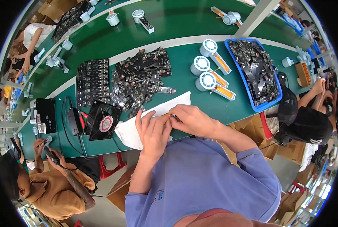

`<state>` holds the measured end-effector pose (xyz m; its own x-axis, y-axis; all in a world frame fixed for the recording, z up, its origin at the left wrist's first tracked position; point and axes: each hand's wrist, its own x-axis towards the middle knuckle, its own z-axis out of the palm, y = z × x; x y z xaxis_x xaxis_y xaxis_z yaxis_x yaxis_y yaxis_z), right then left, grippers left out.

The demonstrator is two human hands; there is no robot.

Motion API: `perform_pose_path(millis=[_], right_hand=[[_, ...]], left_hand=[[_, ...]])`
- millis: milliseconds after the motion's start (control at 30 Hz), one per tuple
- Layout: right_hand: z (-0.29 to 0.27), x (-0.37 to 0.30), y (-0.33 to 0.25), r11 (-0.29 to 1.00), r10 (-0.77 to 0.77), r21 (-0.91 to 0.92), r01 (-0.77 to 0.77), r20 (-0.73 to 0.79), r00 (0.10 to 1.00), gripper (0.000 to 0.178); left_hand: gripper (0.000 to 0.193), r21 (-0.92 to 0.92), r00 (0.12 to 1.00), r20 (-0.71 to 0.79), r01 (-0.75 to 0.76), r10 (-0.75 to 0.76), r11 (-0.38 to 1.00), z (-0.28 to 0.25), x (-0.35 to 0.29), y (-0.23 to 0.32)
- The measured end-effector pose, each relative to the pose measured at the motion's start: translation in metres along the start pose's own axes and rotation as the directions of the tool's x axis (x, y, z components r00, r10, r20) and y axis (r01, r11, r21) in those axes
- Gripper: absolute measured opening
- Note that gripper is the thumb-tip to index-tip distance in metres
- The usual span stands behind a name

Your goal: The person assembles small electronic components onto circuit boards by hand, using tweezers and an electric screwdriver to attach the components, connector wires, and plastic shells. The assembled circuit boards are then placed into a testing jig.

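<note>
My left hand (152,130) and my right hand (191,120) meet over a white sheet of paper (150,120) on the green workbench (184,64). The right hand is closed around a thin tool with an orange grip (166,114), its tip between the two hands. The left hand's fingers pinch something small that they hide. A heap of black circuit boards (140,81) lies just beyond the hands.
A small black fan (101,120) and a black power unit (45,114) stand to the left. Rows of boards (92,81) lie behind the fan. White solder spools (206,81) and a blue tray of black parts (255,72) are to the right. Other people work at both sides.
</note>
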<state>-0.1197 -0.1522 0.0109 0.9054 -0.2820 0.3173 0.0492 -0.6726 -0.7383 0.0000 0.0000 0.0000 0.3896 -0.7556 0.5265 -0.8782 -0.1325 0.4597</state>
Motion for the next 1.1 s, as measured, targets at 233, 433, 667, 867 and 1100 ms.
perform_pose_path(millis=[233, 433, 667, 867, 1100], right_hand=[[-0.005, -0.002, 0.004, 1.000, -0.027, 0.000, 0.027, 0.020, 0.999, 0.015], [-0.007, 0.005, 0.002, 0.990, 0.134, 0.050, -0.131, -0.067, 0.989, 0.016], [-0.006, 0.006, -0.003, 0.963, 0.260, 0.097, -0.251, -0.093, 0.961, 0.015], [-0.006, 0.003, -0.007, 0.947, 0.287, 0.173, -0.270, -0.077, 0.955, 0.017], [-0.008, -0.003, -0.008, 0.858, 0.386, 0.361, -0.366, 0.017, 0.922, 0.018]], left_hand=[[0.019, -0.014, 0.999, -0.031, -0.032, 0.032, 0.999, 0.004, -0.003, 0.004], [0.027, -0.028, 0.995, -0.040, 0.096, -0.097, 0.995, -0.013, 0.002, 0.005], [0.023, -0.066, 0.998, -0.040, 0.036, -0.039, 0.997, -0.010, -0.022, -0.019], [0.020, -0.099, 0.999, -0.041, 0.028, -0.032, 0.995, -0.004, -0.017, -0.016], [0.016, -0.192, 0.993, -0.015, 0.113, -0.118, 0.975, -0.004, -0.011, -0.013]])
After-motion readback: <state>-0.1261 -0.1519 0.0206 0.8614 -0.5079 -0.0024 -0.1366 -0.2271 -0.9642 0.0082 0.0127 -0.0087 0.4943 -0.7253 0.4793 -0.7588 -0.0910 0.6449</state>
